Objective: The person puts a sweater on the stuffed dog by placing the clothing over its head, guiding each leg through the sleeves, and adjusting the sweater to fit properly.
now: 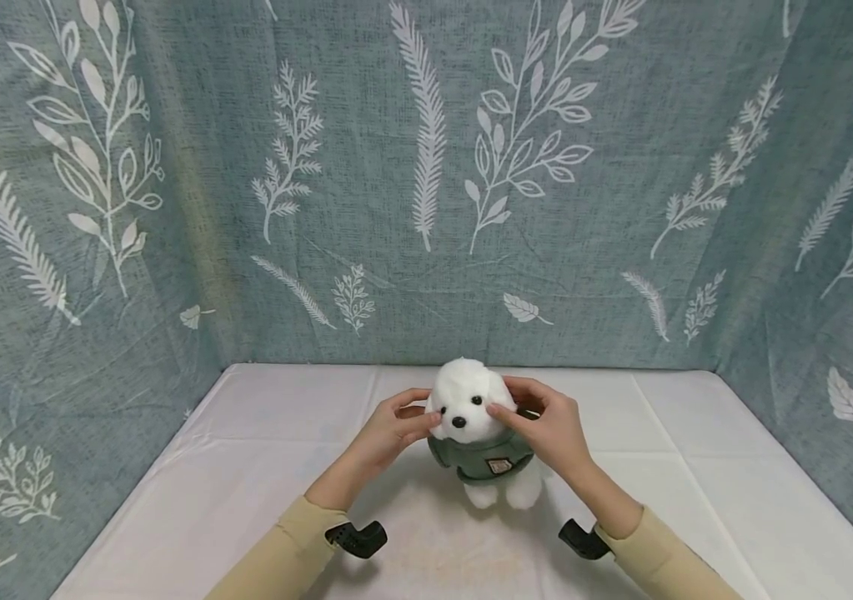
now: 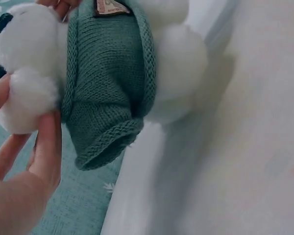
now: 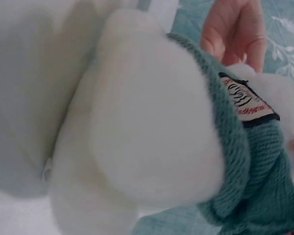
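White plush dog (image 1: 465,400) in green sweater (image 1: 480,457), both hands pinching its head, white tablecloth (image 1: 696,467), leaf-print curtain (image 1: 426,167) behind

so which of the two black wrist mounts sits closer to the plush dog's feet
The one on the right wrist: it lies just beside the plush dog and its white feet. The left wrist's mount is farther off across the white tablecloth.

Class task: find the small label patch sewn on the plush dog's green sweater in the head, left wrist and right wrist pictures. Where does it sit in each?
Head: label patch low centre, on the sweater front above the paws.
Left wrist: label patch at the top edge, partly cut off.
Right wrist: label patch right of centre, large and tilted.
Shared landmark: the green sweater.
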`<control>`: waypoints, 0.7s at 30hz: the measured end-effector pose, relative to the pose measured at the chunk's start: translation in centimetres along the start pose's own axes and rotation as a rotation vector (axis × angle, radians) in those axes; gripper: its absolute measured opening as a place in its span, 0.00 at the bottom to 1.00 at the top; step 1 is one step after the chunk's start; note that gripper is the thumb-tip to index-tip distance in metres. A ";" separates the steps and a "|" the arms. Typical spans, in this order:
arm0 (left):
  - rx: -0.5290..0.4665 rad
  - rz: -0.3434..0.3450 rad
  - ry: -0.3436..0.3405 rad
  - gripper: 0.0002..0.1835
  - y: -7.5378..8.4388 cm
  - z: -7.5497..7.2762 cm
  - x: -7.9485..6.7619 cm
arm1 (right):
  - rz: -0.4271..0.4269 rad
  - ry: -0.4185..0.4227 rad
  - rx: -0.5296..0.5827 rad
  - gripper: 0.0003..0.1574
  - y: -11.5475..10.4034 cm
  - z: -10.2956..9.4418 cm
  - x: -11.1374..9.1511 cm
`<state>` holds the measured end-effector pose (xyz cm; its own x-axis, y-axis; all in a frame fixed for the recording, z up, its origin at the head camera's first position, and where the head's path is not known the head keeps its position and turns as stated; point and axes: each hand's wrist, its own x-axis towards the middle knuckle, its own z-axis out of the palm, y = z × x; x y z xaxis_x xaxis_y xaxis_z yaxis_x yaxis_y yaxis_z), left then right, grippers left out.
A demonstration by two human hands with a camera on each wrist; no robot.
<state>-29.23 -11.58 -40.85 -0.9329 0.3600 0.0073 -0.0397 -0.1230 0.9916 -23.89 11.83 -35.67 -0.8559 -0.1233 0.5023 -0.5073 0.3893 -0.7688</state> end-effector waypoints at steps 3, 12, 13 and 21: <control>0.070 0.036 0.070 0.24 0.1 -0.1 -0.1 | -0.001 -0.025 0.007 0.25 1.5 0.4 0.2; 0.322 0.213 0.300 0.18 0.7 0.0 -0.6 | 0.001 -0.065 -0.071 0.29 5.5 1.5 0.0; 0.335 0.231 0.317 0.17 0.8 0.0 -0.7 | 0.006 -0.068 -0.076 0.30 5.7 1.6 0.0; 0.377 0.258 0.322 0.21 1.6 0.2 -1.2 | 0.138 -0.080 -0.092 0.39 6.1 2.0 -0.3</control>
<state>-28.05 -12.01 -39.26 -0.9599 0.0545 0.2750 0.2803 0.1905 0.9408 -26.89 12.36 -41.29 -0.9240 -0.1332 0.3585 -0.3759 0.4892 -0.7870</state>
